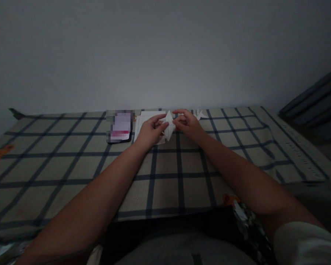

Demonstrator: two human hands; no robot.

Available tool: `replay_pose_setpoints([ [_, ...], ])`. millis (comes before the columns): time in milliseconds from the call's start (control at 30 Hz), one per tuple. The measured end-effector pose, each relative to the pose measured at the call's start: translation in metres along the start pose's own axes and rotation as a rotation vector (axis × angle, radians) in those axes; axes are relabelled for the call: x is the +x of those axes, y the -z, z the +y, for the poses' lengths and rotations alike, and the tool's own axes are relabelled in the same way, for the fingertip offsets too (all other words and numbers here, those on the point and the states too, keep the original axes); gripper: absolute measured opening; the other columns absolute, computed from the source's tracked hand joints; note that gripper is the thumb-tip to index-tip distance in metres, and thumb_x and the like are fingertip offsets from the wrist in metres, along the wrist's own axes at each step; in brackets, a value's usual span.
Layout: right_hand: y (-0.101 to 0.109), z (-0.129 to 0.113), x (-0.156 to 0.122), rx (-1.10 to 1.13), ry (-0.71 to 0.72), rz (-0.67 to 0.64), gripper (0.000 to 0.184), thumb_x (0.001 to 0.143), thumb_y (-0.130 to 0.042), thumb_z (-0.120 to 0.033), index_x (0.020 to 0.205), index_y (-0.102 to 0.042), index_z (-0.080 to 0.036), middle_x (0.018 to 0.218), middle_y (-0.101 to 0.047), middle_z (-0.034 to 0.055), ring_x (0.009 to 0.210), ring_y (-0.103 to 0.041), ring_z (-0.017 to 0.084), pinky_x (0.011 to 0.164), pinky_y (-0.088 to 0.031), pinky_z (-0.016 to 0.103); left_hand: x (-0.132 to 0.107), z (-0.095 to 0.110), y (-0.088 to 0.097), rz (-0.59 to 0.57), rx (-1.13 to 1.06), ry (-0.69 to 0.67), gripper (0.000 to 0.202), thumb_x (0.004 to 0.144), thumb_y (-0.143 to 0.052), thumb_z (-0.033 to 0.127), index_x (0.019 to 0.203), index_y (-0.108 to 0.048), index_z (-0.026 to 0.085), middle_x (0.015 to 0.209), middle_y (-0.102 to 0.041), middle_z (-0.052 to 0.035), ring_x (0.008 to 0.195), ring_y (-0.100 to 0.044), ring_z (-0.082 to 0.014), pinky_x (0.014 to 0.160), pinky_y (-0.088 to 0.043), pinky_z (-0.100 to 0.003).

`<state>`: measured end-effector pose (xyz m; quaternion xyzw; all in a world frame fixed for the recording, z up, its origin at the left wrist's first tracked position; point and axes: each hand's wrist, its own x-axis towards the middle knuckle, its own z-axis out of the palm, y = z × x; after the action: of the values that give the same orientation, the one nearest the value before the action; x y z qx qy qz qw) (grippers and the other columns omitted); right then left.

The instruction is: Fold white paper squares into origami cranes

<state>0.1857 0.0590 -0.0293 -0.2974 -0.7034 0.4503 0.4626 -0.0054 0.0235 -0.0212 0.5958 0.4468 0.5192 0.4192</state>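
Observation:
A small folded white paper piece [169, 125] is held up between both my hands over a checked cloth [71, 162]. My left hand [151, 130] pinches its left side with thumb and fingers closed. My right hand [188, 123] grips its right side, fingers curled on the paper. Under the hands lies a flat white sheet [143, 123].
A phone [120, 127] with a lit screen lies left of the sheet. Another folded white paper shape [200, 114] rests near the wall behind my right hand. A pale wall bounds the far edge; dark slats [317, 103] stand at right. A shiny wrapper [245, 217] sits near my lap.

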Motion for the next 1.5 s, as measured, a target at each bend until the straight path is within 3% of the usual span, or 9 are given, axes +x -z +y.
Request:
replay_pose_setpoints([
  [367,-0.0021,-0.0017,-0.0011,-0.08,0.055,-0.069,0.047,0.089,-0.064,-0.034,0.132,-0.048,-0.022,0.077,-0.063,-0.0041,0.064,-0.063,0.013,0.064,-0.051,0.027,-0.0005,0.0025,0.0006,0.017,0.052,-0.034,0.053,0.077,-0.077,0.035,0.126,-0.068,0.017,0.067,-0.059,0.004,0.056,-0.053,-0.0101,0.058,-0.046,-0.024],
  [767,-0.0073,-0.0044,-0.002,-0.122,0.061,-0.074,0.049,0.09,-0.061,-0.038,0.133,-0.047,-0.021,0.077,-0.064,-0.0037,0.062,-0.061,0.012,0.061,-0.051,0.026,0.0019,0.0005,0.0004,0.046,0.04,-0.039,0.055,0.078,-0.075,0.039,0.128,-0.066,0.019,0.068,-0.062,0.003,0.057,-0.053,-0.0112,0.058,-0.046,-0.024],
  [867,-0.0079,-0.0052,-0.0019,-0.113,0.065,-0.044,0.046,0.091,-0.061,-0.037,0.132,-0.048,-0.022,0.076,-0.061,-0.004,0.062,-0.06,0.012,0.061,-0.051,0.026,0.0027,-0.0001,0.0002,0.064,0.066,-0.011,0.057,0.076,-0.077,0.038,0.128,-0.065,0.018,0.079,-0.066,0.0004,0.061,-0.056,-0.0112,0.059,-0.047,-0.024],
  [967,-0.0077,-0.0059,-0.0015,-0.117,0.071,-0.018,0.042,0.091,-0.06,-0.037,0.129,-0.049,-0.023,0.073,-0.058,-0.0047,0.061,-0.059,0.012,0.059,-0.049,0.026,0.0047,-0.0023,0.0017,0.11,0.129,-0.034,0.053,0.071,-0.08,0.034,0.119,-0.066,0.017,0.092,-0.068,-0.0024,0.065,-0.058,-0.0111,0.06,-0.048,-0.024],
  [1033,-0.0072,-0.0065,-0.0014,-0.13,0.082,-0.012,0.041,0.092,-0.06,-0.036,0.129,-0.05,-0.022,0.072,-0.056,-0.0049,0.061,-0.058,0.012,0.059,-0.048,0.026,0.0051,-0.0031,0.0025,0.132,0.188,-0.05,0.039,0.071,-0.08,0.033,0.104,-0.068,0.017,0.087,-0.068,-0.0019,0.064,-0.058,-0.0116,0.059,-0.048,-0.024],
  [1167,-0.0064,-0.0081,-0.002,-0.181,0.107,-0.016,0.039,0.092,-0.06,-0.037,0.127,-0.053,-0.021,0.074,-0.057,-0.0038,0.063,-0.056,0.012,0.061,-0.047,0.027,0.0021,-0.0027,0.0011,0.069,0.202,-0.009,0.024,0.075,-0.078,0.037,0.085,-0.067,0.019,0.071,-0.065,-0.001,0.06,-0.06,-0.0142,0.057,-0.05,-0.026],
  [1333,-0.007,-0.008,-0.0021,-0.26,0.145,-0.04,0.041,0.089,-0.065,-0.04,0.124,-0.056,-0.021,0.076,-0.059,-0.0026,0.065,-0.054,0.012,0.061,-0.045,0.026,-0.0034,-0.0001,-0.0039,0.003,0.161,0.016,0.027,0.078,-0.075,0.037,0.098,-0.072,0.019,0.084,-0.072,-0.0044,0.068,-0.066,-0.0161,0.06,-0.054,-0.027],
  [1500,-0.0075,-0.0071,-0.0014,-0.3,0.179,-0.039,0.042,0.091,-0.063,-0.044,0.125,-0.057,-0.021,0.078,-0.06,-0.0017,0.069,-0.056,0.013,0.061,-0.045,0.026,-0.0043,0.0056,-0.0057,-0.038,0.01,0.035,0.029,0.079,-0.072,0.041,0.096,-0.073,0.018,0.093,-0.073,-0.0059,0.077,-0.067,-0.0167,0.068,-0.057,-0.029],
])
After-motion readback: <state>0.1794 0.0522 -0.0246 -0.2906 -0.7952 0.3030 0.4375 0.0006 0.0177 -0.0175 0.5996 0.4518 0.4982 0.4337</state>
